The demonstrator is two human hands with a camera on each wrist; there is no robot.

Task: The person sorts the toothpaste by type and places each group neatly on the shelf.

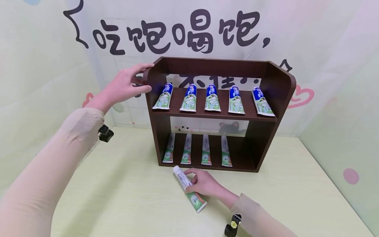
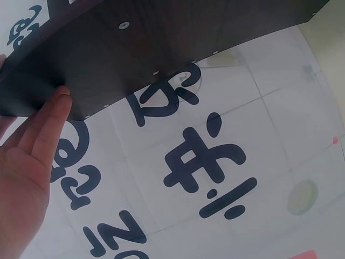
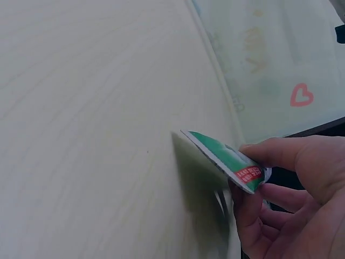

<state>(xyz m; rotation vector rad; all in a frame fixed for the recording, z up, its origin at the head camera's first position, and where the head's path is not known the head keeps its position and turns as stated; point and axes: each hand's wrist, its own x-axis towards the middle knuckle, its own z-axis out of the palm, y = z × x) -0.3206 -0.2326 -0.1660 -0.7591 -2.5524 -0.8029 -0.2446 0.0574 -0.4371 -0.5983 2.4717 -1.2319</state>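
My left hand (image 1: 125, 84) holds the upper left corner of a dark brown two-tier shelf (image 1: 214, 116), thumb at the front edge and index finger at the top. In the left wrist view, its other fingers (image 2: 51, 118) rest against the outer side panel. Just in front of the shelf, my right hand (image 1: 204, 182) pinches a white and green toothpaste tube (image 1: 197, 200) around its middle. The tube's white cap (image 1: 176, 168) points up toward the lower tier. From the right wrist view, its flat green end (image 3: 221, 156) is tilted above the table, over a shadow.
Several blue and green toothpaste tubes (image 1: 212, 98) lie in a row on the upper tier. White and green ones (image 1: 206, 151) line the lower tier, left of a bare stretch (image 1: 241, 153). The pale table (image 1: 130, 194) meets a printed backdrop (image 1: 325, 65).
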